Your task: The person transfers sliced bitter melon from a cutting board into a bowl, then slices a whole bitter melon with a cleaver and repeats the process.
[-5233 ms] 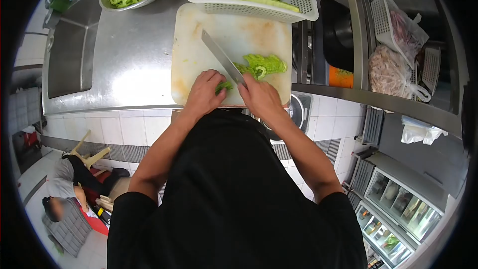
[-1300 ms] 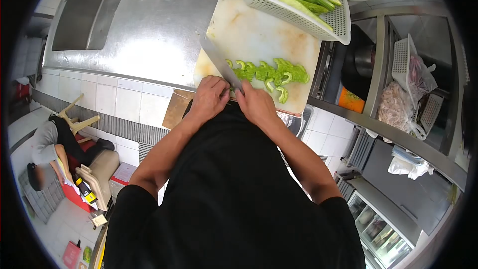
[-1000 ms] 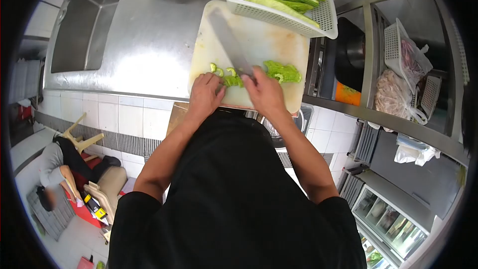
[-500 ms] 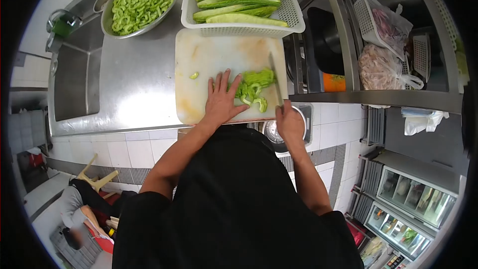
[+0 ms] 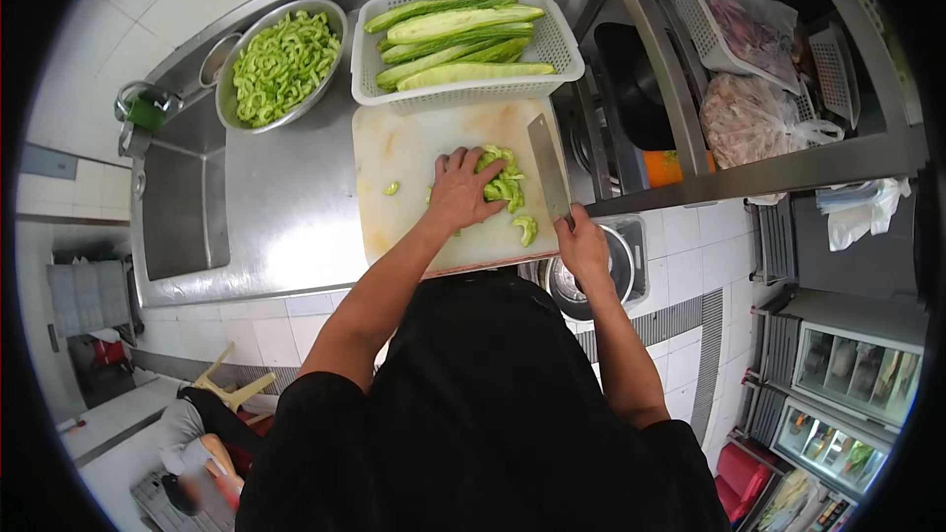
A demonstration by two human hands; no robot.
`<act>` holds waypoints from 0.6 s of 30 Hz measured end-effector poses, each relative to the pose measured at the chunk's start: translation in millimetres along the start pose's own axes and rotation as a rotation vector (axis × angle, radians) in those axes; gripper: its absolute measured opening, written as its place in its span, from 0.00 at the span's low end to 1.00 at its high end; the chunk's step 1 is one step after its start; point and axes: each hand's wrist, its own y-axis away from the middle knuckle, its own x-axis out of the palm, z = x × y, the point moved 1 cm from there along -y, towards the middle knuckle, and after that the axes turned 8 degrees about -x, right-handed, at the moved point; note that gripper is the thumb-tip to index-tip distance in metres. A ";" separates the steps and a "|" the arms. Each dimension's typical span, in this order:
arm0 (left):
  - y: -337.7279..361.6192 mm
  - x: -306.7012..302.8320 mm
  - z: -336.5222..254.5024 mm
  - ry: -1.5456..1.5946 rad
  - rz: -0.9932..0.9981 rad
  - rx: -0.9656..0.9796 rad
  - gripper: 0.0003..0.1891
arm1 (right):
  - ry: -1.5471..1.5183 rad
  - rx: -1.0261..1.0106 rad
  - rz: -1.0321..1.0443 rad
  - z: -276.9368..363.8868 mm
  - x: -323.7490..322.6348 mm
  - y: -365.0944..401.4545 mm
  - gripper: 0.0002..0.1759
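On the white cutting board [image 5: 404, 227], my left hand [image 5: 460, 195] lies with its fingers apart over a pile of pale green gourd slices [image 5: 505, 182]. Part of that pile is hidden beneath the palm. My right hand [image 5: 583, 248] is closed around the handle of a cleaver [image 5: 549, 166]. The broad blade stands at the board's right side, apart from the pile. One loose crescent slice [image 5: 526, 230] lies below the pile, and a small piece [image 5: 391, 188] lies to the left.
Behind the board, a white basket [image 5: 463, 96] holds several long halved gourds. A steel bowl [image 5: 225, 103] of cut slices stands near the sink [image 5: 182, 207]. At right is a metal rack [image 5: 729, 177] with bagged food. Under the board's edge sits a round dial scale [image 5: 631, 276]. A person sits lower left.
The cleaver has moved away from the slices toward the board's right edge, its flat side now showing. My left hand has shifted onto the pile. The camera view has moved.
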 end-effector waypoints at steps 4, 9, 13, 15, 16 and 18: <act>-13.1 -1.2 -7.9 -0.053 0.021 -0.021 0.34 | -0.067 0.016 -0.032 -6.1 1.8 0.7 0.21; -30.0 -3.6 5.0 0.057 -0.010 -0.053 0.26 | -0.053 -0.017 -0.060 -19.9 9.5 -0.4 0.21; -32.4 -13.2 12.5 0.182 -0.047 -0.116 0.26 | -0.009 -0.004 -0.056 -21.7 13.8 -2.4 0.22; -24.9 -32.6 10.1 0.369 -0.208 -0.135 0.24 | -0.059 -0.014 -0.028 -21.6 13.2 -4.5 0.22; -23.5 -50.1 5.9 0.449 -0.232 -0.188 0.23 | -0.052 -0.021 -0.029 -25.2 15.3 -5.5 0.21; -24.3 -91.1 16.4 0.500 -0.293 -0.246 0.22 | -0.059 -0.046 -0.030 -27.8 19.5 -8.2 0.21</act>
